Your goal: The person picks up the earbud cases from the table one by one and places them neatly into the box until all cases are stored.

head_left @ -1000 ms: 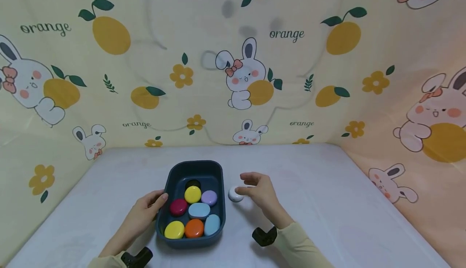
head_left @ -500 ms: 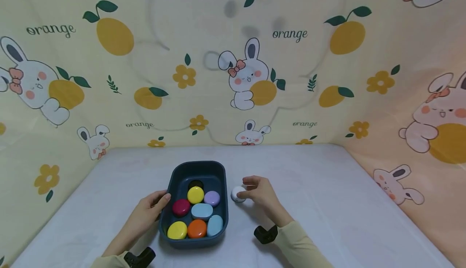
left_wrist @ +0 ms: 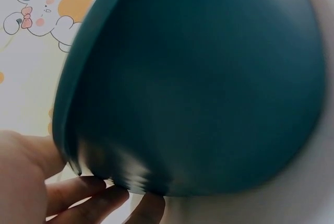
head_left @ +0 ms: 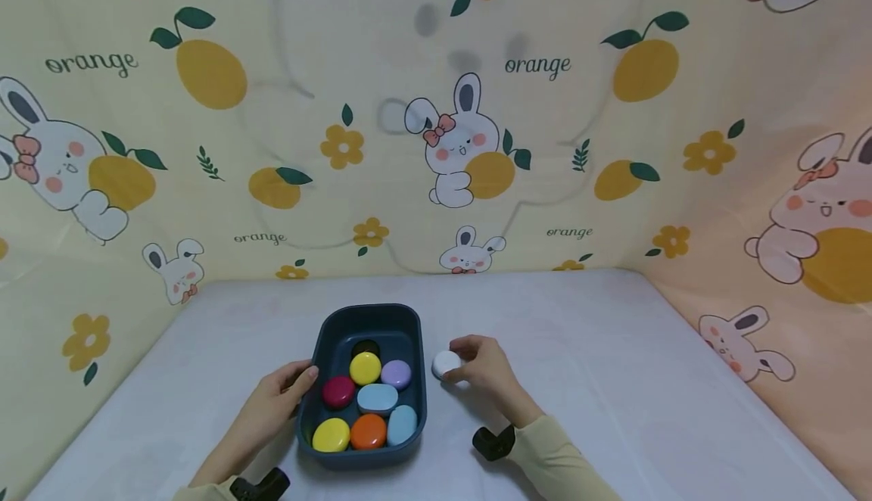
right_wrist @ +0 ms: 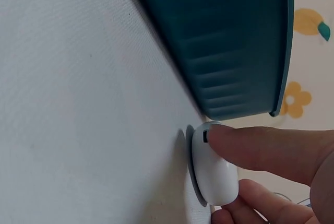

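Note:
My left hand (head_left: pixel 275 399) grips the left side of a dark blue tray (head_left: pixel 371 319), thumb at the rim and fingers against the outer wall, as the left wrist view shows. My right hand (head_left: pixel 489 368) pinches a small round white case (right_wrist: pixel 216 166) between thumb and fingers. In the right wrist view a small dark slot shows beside the thumb, and a grey rim faces the table. This white case is just right of the tray, low at the tabletop. Glossy pieces lie inside the tray, among them a yellow piece (head_left: pixel 365 368), a dark red piece (head_left: pixel 338 393) and an orange piece (head_left: pixel 369 432).
Also in the tray are a purple piece (head_left: pixel 396 374), light blue oval pieces and a black round piece (head_left: pixel 365 347) near its far end. A white cloth (head_left: pixel 579 350) covers the table. Patterned curtains (head_left: pixel 381 54) stand behind and at both sides.
My right thumb and fingers have closed round the white case, which stays beside the tray. My left hand keeps its hold on the tray.

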The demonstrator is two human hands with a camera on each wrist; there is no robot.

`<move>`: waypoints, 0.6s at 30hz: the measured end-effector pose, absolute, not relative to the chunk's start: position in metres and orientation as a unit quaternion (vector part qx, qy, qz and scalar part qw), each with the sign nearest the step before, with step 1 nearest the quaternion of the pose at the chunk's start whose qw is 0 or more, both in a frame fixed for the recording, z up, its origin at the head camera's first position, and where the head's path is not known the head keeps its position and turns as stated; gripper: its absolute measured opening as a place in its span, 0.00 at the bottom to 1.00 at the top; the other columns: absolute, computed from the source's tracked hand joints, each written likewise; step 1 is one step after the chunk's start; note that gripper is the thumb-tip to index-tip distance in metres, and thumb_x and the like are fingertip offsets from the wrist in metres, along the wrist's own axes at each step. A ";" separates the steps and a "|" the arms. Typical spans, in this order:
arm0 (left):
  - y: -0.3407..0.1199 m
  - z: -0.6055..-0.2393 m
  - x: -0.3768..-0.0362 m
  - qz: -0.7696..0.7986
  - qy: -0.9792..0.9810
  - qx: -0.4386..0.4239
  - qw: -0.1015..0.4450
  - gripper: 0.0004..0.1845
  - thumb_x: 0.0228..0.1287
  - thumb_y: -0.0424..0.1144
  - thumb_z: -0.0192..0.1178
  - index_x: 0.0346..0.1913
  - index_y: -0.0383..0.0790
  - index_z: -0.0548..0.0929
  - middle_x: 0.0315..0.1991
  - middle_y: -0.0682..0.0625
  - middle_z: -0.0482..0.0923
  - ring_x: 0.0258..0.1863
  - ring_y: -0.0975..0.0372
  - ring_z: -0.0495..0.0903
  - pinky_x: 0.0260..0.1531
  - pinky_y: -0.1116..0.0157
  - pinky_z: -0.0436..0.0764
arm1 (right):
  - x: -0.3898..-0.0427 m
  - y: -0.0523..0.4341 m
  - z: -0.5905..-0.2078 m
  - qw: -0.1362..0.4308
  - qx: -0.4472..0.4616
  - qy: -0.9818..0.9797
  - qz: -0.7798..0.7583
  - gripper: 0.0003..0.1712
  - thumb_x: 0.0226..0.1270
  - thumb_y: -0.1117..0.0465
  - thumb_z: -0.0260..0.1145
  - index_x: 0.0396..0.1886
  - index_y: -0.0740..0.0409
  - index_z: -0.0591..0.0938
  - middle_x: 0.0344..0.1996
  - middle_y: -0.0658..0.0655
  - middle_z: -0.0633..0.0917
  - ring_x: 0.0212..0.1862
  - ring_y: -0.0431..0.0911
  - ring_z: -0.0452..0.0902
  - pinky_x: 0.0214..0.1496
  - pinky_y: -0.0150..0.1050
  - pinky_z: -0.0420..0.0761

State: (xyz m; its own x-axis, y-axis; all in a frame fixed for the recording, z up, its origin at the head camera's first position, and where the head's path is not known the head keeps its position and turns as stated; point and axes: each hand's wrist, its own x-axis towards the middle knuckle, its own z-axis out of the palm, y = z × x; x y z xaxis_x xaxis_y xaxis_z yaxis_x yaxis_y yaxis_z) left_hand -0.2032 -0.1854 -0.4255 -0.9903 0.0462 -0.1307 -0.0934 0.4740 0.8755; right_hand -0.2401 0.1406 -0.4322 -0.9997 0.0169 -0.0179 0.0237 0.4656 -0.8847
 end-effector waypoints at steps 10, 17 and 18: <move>-0.184 -0.424 -0.202 0.514 0.855 -0.014 0.071 0.36 0.73 0.58 0.52 0.68 0.30 0.68 0.63 0.33 0.71 0.58 0.44 0.75 0.49 0.52 0.82 | -0.242 0.141 -0.435 0.002 -0.016 0.862 -0.507 0.31 0.40 0.74 0.81 0.50 0.61 0.84 0.45 0.55 0.84 0.48 0.52 0.78 0.58 0.55 0.76; -0.184 -0.423 -0.202 0.512 0.856 -0.016 0.070 0.36 0.73 0.58 0.52 0.68 0.29 0.69 0.62 0.33 0.72 0.57 0.45 0.76 0.48 0.52 0.82 | -0.241 0.142 -0.436 -0.006 -0.006 0.864 -0.504 0.30 0.40 0.73 0.82 0.48 0.61 0.84 0.43 0.54 0.84 0.47 0.51 0.78 0.58 0.55 0.76; -0.184 -0.422 -0.202 0.512 0.856 -0.017 0.070 0.36 0.73 0.58 0.52 0.68 0.30 0.69 0.62 0.33 0.72 0.57 0.46 0.76 0.48 0.53 0.82 | -0.241 0.142 -0.436 -0.007 -0.006 0.864 -0.503 0.31 0.39 0.73 0.82 0.48 0.61 0.84 0.42 0.54 0.84 0.46 0.51 0.78 0.57 0.55 0.76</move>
State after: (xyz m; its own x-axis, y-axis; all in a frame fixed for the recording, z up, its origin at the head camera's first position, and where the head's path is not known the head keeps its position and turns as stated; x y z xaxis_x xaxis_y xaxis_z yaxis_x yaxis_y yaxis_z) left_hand -0.2019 -0.1837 -0.4223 -0.9897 0.0429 -0.1367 -0.1002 0.4748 0.8744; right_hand -0.2408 0.1421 -0.4363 -0.9998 -0.0029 0.0186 -0.0176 0.4935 -0.8696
